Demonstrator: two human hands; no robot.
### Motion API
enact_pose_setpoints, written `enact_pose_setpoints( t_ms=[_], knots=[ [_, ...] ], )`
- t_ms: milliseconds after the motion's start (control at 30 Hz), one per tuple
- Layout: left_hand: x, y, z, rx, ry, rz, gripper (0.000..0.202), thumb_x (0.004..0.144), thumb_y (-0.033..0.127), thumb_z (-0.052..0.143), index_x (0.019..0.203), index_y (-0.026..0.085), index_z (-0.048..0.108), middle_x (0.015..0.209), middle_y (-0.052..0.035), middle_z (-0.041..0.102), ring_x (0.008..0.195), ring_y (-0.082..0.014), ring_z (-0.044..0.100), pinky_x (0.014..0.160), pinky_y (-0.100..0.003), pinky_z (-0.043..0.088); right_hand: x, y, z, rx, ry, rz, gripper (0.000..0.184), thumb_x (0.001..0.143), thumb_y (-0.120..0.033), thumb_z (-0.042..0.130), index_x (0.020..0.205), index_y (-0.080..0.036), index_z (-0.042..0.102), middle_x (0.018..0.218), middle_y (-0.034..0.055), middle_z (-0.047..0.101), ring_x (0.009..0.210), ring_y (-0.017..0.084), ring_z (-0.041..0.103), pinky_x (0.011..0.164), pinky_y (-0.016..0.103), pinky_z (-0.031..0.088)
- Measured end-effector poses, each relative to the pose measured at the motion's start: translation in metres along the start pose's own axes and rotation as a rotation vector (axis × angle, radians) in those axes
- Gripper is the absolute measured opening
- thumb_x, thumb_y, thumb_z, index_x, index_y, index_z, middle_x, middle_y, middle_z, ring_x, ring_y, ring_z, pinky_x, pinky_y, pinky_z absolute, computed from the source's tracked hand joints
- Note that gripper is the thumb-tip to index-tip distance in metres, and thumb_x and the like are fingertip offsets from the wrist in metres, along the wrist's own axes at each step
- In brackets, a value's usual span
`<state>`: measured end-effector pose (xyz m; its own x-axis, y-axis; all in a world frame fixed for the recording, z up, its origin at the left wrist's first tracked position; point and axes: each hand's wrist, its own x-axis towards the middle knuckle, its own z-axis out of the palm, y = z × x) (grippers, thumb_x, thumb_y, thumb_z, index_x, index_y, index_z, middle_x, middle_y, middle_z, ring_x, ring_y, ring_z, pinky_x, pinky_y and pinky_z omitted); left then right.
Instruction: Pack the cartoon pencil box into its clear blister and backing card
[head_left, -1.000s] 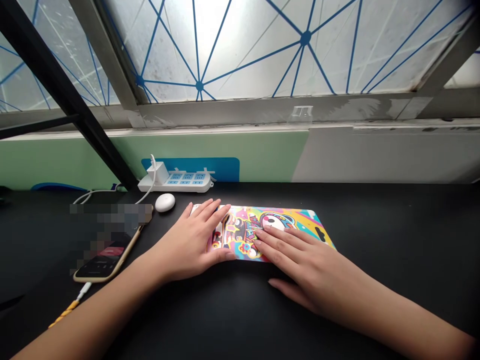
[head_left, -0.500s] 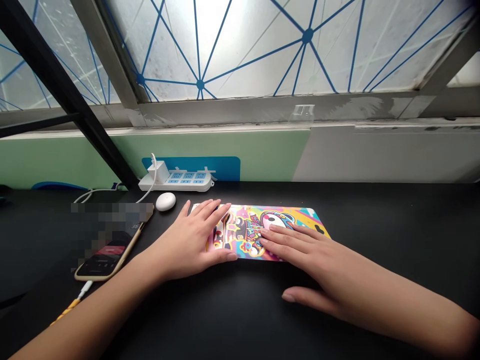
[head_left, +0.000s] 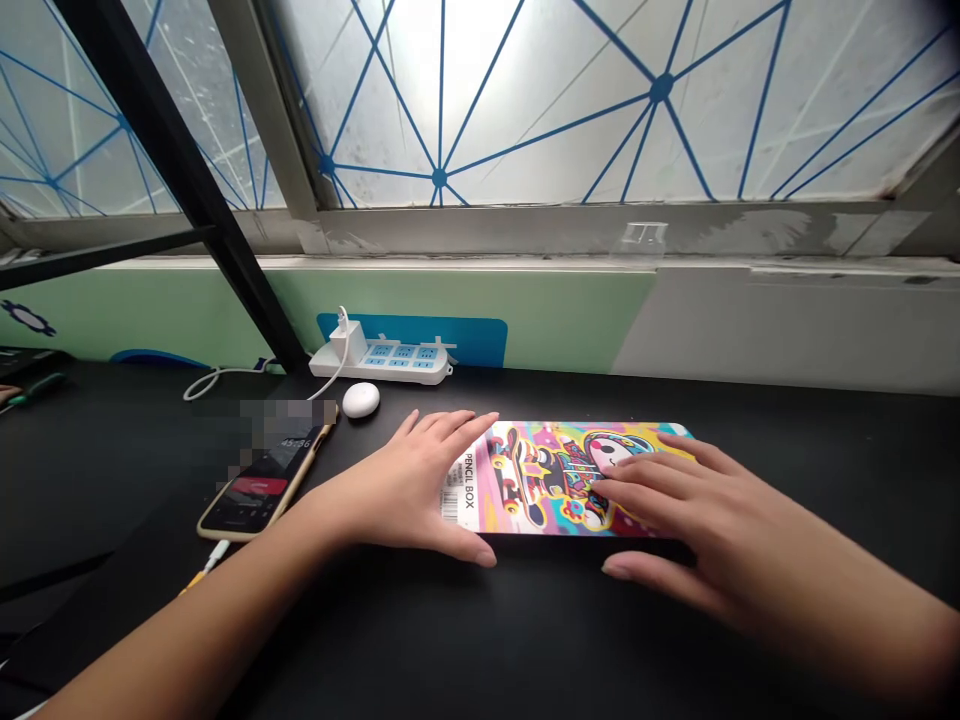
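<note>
A flat, brightly printed pencil box with a cartoon figure lies on the black desk in front of me. My left hand rests at the box's left end, fingers stretched along its far edge and thumb at its near edge. My right hand lies flat over the box's right end with fingers spread and thumb on the desk just before the near edge. Both hands frame the box from its two ends; neither lifts it.
A phone with a lit screen and a cable lies to the left. Behind it sit a small white round device and a white power strip with a charger against the green wall. A black diagonal post rises at the left.
My hands have slid apart toward the box's two ends, uncovering its left label. The view has shifted, so everything sits further right in the frame.
</note>
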<state>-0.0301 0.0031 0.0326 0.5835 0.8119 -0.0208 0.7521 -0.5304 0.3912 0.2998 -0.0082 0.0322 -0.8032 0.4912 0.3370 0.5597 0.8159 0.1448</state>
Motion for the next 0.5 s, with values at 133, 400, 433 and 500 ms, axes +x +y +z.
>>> enact_pose_setpoints(
  t_ms=[133, 400, 433, 500],
  knots=[
    [0.0, 0.0, -0.002, -0.077, -0.024, -0.01, 0.124, 0.069, 0.073, 0.079, 0.166, 0.027, 0.016, 0.17, -0.0109, 0.027, 0.155, -0.0383, 0.023, 0.124, -0.055, 0.025, 0.012, -0.018, 0.02, -0.024, -0.016, -0.042, 0.072, 0.095, -0.063, 0.059, 0.149, -0.016, 0.051, 0.148, 0.016, 0.061, 0.131, 0.039, 0.06, 0.1, 0.059, 0.049],
    [0.007, -0.024, -0.011, -0.22, 0.203, -0.385, 0.039, 0.098, 0.051, 0.049, 0.093, 0.018, 0.07, 0.095, -0.0102, 0.074, 0.088, -0.0297, 0.068, 0.076, -0.038, 0.047, 0.023, -0.031, 0.044, -0.023, -0.039, 0.015, 0.075, 0.1, -0.059, 0.052, 0.161, -0.02, 0.033, 0.159, 0.0139, 0.048, 0.145, 0.036, 0.046, 0.108, 0.059, 0.045],
    [0.008, -0.027, -0.01, -0.254, 0.162, -0.376, 0.038, 0.096, 0.051, 0.052, 0.082, 0.019, 0.068, 0.083, -0.0064, 0.072, 0.078, -0.0264, 0.065, 0.068, -0.034, 0.044, 0.023, -0.031, 0.046, -0.025, -0.037, 0.027, 0.077, 0.099, -0.06, 0.052, 0.162, -0.02, 0.03, 0.159, 0.014, 0.048, 0.146, 0.036, 0.045, 0.109, 0.06, 0.044],
    [0.01, -0.032, -0.007, -0.327, 0.128, -0.355, 0.037, 0.093, 0.051, 0.057, 0.074, 0.02, 0.063, 0.072, -0.0012, 0.066, 0.068, -0.0209, 0.059, 0.059, -0.03, 0.038, 0.025, -0.031, 0.049, -0.033, -0.039, 0.043, 0.08, 0.099, -0.062, 0.051, 0.163, -0.021, 0.026, 0.16, 0.0143, 0.046, 0.147, 0.036, 0.044, 0.109, 0.06, 0.044]
  ],
)
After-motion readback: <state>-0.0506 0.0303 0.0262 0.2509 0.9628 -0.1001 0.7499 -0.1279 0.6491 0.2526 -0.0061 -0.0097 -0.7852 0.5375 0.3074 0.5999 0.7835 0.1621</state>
